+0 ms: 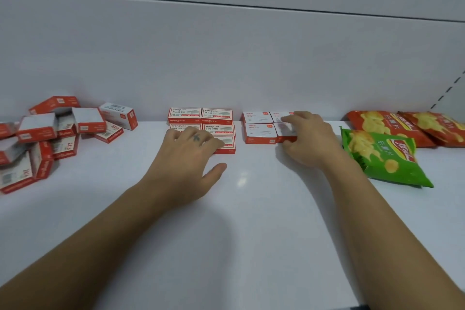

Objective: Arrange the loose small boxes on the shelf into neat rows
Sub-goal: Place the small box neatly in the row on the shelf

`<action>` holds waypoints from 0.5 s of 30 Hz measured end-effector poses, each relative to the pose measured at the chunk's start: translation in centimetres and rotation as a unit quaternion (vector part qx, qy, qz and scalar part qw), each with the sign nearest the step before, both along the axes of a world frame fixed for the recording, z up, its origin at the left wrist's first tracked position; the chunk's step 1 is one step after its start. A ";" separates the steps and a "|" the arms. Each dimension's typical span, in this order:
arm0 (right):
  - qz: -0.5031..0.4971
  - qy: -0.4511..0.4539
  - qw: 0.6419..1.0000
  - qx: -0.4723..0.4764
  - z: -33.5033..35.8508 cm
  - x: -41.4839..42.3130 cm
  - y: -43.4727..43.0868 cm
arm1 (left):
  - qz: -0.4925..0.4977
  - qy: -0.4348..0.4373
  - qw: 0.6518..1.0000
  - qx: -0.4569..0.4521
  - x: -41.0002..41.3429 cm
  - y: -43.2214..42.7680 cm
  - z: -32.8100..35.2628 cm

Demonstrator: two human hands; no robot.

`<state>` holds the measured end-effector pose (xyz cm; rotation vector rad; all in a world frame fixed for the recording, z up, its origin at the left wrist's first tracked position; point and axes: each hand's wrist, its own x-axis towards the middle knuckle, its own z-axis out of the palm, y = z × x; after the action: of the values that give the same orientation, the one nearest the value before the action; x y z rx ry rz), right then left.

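Red-and-white staple boxes (216, 116) lie flat in tidy rows against the shelf's back wall at centre. My left hand (187, 156) rests palm down on the front boxes of this group, fingers spread, thumb off to the side. To the right sits a second neat block of red-and-white boxes (259, 129). My right hand (305, 137) lies over that block's right front box (286, 133), fingers curled around it and pressing it in place. A jumbled heap of loose boxes (50, 133) lies at the far left.
A green crisp bag (385, 158) lies just right of my right wrist, with two red crisp bags (402, 128) behind it. The white shelf surface (239, 221) stretches toward me; the grey back wall (226, 58) rises behind the boxes.
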<state>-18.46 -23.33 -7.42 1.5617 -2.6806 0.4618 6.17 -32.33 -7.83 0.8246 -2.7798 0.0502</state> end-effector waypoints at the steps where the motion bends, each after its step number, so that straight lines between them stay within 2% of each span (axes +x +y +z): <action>1: 0.006 0.002 1.000 -0.010 -0.1 0.5 0.0 | 0.000 0.000 1.000 0.002 0.0 0.0 0.0; 5: 0.028 0.015 0.996 -0.078 -0.1 2.0 -0.7 | 0.004 -0.004 1.000 0.015 0.2 0.3 0.2; 11: 0.025 -0.009 0.999 -0.047 -0.3 1.6 -1.7 | 0.010 0.005 1.000 0.017 0.5 0.1 0.3; 15: 0.030 0.008 0.999 -0.022 -0.1 1.8 -1.7 | 0.019 0.008 1.000 0.023 0.6 -0.4 0.2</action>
<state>-16.67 -25.00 -7.47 1.6309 -2.5998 0.5051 6.73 -32.69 -7.67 0.8865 -2.7598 -0.0131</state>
